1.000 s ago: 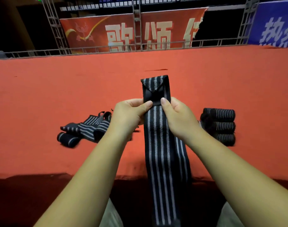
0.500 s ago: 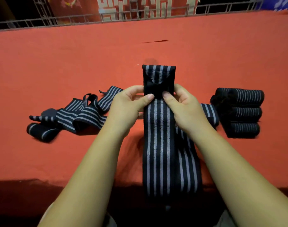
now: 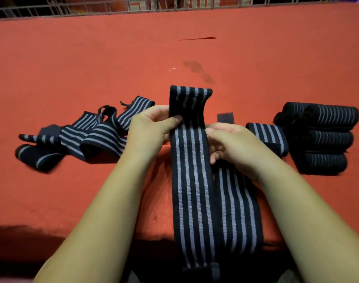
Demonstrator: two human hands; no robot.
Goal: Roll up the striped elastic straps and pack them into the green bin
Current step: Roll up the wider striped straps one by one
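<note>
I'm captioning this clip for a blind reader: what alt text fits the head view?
A left hand and a right hand pinch a black strap with grey stripes above a red surface, the strap's far end curling over. Loose straps lie to the left, and rolled straps sit side by side on the right.

no legible text, only cropped pale strokes of large characters on the banner (image 3: 160, 2) behind the railing (image 3: 31, 11)
</note>
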